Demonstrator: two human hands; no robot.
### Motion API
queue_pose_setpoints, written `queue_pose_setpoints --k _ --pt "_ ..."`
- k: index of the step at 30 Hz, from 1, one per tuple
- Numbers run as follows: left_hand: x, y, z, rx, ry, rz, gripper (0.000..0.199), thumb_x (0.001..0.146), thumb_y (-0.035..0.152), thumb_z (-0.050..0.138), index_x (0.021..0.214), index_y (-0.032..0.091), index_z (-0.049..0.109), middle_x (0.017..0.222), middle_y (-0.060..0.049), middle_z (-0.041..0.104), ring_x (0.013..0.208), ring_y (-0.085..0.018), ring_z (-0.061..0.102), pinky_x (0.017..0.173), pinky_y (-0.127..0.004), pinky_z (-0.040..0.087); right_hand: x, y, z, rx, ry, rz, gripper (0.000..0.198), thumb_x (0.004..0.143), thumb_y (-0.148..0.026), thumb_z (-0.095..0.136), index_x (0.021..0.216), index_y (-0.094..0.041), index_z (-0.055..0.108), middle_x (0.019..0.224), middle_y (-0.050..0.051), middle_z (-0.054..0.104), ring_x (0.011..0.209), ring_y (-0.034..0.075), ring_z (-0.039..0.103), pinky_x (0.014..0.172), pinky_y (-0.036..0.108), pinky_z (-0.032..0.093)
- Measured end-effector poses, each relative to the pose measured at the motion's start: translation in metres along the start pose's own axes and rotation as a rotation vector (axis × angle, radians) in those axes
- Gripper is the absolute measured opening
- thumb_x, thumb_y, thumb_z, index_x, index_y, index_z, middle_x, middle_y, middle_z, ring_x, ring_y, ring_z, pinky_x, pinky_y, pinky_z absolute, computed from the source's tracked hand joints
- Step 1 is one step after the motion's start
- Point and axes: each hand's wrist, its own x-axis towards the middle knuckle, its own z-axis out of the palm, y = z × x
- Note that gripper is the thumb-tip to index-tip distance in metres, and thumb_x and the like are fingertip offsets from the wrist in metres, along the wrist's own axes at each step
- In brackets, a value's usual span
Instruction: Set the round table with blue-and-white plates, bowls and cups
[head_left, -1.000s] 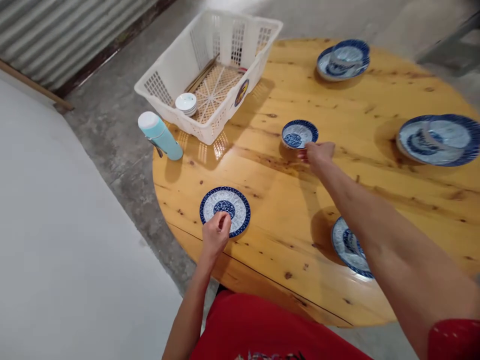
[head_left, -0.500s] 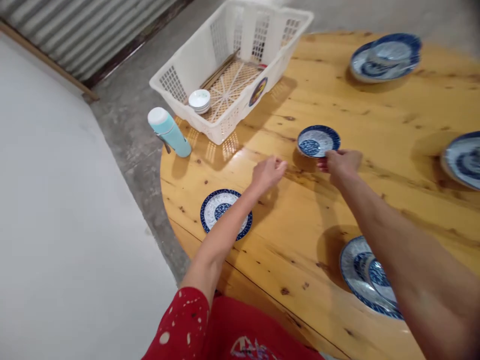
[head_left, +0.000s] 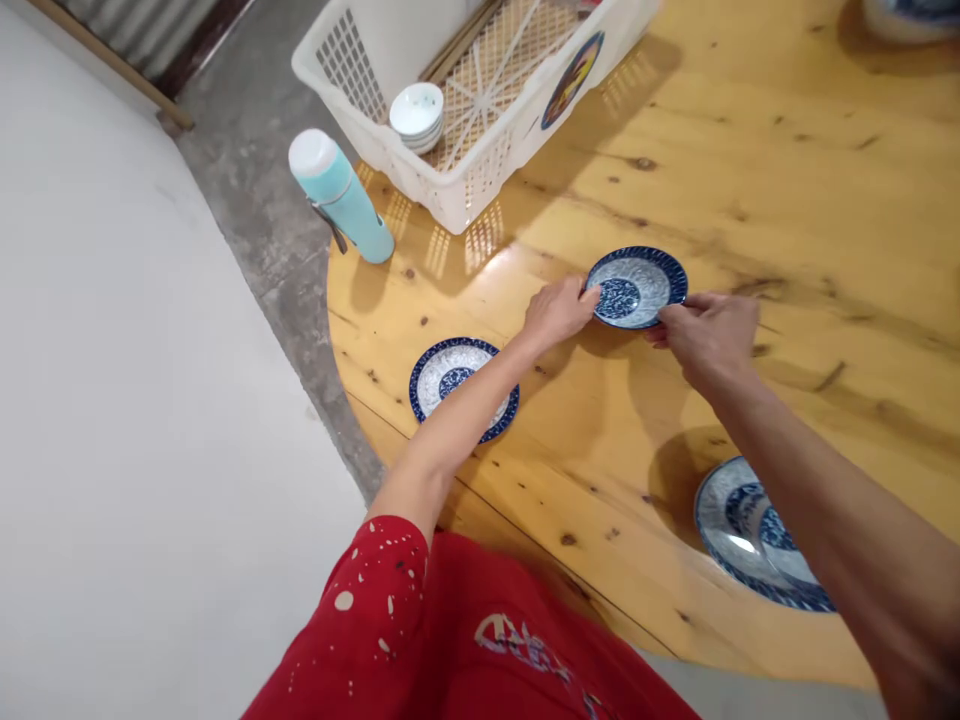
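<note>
A small blue-and-white bowl [head_left: 646, 282] is held just above the wooden table between both my hands. My left hand [head_left: 562, 312] grips its left rim, thumb on the inner edge. On the opposite side my right hand [head_left: 711, 335] pinches the rim near its lower right; the fingertips beneath are partly hidden. A flat blue-and-white plate [head_left: 441, 385] lies on the table, partly covered by my left forearm. Under my right forearm, another blue-and-white plate [head_left: 724, 510] carries a smaller bowl [head_left: 776, 530], both partly hidden.
A white plastic basket [head_left: 450, 195] stands at the back of the round wooden table [head_left: 570, 450], with a stack of small white bowls [head_left: 417, 112] inside. Left of it is a light blue bottle [head_left: 351, 205]. Part of another dish [head_left: 911, 22] shows at the top right.
My left hand has moved right and taken hold of the bowl's left rim; my right hand keeps its grip. The view has shifted closer, pushing the basket upward in the picture.
</note>
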Motion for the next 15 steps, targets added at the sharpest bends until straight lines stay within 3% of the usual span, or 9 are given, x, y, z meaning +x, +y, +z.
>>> queue_pose_setpoints --k 4,9,12,15 --pt "-0.029 -0.020 -0.029 0.031 -0.049 0.014 0.036 0.101 0.023 0.042 0.073 0.013 0.062 0.072 -0.005 0.072 0.074 -0.013 0.066 0.083 -0.026 0.047 -0.043 -0.019 0.002 0.008 -0.053 -0.059 0.015 0.079 0.000 0.054 0.075 -0.009 0.066 0.058 0.005 0.062 0.049 0.014 0.059 0.051 0.021 0.047" --pt "-0.099 -0.055 -0.088 -0.021 -0.085 0.046 0.032 0.092 0.027 0.048 0.063 0.017 0.060 0.060 0.000 0.068 0.063 -0.013 0.065 0.076 -0.025 0.050 -0.107 -0.050 0.010 -0.027 -0.217 -0.220 0.019 0.082 -0.006 0.056 0.091 -0.005 0.073 0.061 0.005 0.065 0.055 0.016 0.064 0.052 0.021 0.047" --pt "-0.143 -0.076 -0.111 -0.025 -0.095 -0.032 0.033 0.088 0.028 0.047 0.058 0.018 0.056 0.055 0.001 0.065 0.057 -0.013 0.063 0.071 -0.025 0.050 -0.137 -0.049 0.027 -0.038 -0.323 -0.238 0.018 0.080 -0.010 0.057 0.088 -0.009 0.073 0.060 0.002 0.064 0.055 0.018 0.064 0.053 0.022 0.048" --pt "-0.171 -0.097 -0.116 -0.032 -0.108 -0.099 0.034 0.086 0.027 0.047 0.054 0.018 0.053 0.055 0.002 0.065 0.054 -0.013 0.063 0.067 -0.025 0.049 -0.154 -0.034 0.049 -0.068 -0.412 -0.245 0.013 0.080 -0.013 0.057 0.082 -0.014 0.070 0.061 0.002 0.063 0.056 0.019 0.064 0.055 0.024 0.050"
